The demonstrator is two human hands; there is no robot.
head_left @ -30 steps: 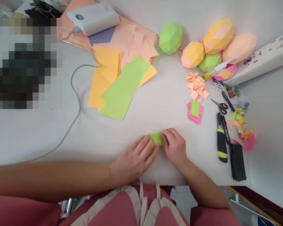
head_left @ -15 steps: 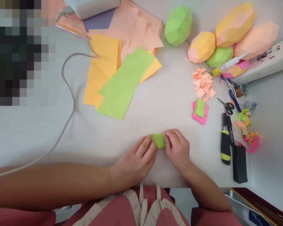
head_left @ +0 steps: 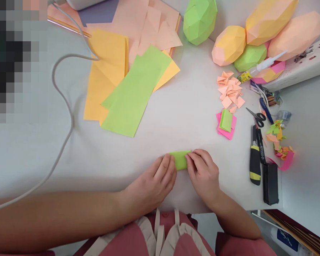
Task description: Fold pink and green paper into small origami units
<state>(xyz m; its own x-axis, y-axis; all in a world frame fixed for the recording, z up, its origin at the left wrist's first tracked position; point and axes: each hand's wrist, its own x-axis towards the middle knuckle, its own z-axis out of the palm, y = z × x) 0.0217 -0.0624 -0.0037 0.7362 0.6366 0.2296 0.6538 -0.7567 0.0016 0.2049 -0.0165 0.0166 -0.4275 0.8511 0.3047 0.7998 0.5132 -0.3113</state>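
A small green piece of paper, apparently folded, lies on the white table near its front edge. My left hand covers its left end, fingers closed together and pressed on it. At the right end, my right hand pinches the edge between thumb and fingers. The parts of the paper under my fingertips are hidden. Beyond my right hand, a small stack of green and pink paper squares rests on the table, with a heap of folded peach pieces behind it.
Green strips and orange sheets lie at the back left, beside a grey cable. Faceted paper shapes stand at the back. On the right are scissors, a cutter knife and a black box.
My right hand has shifted slightly right, and more of the green paper shows between my hands. The whole view has also moved a little.
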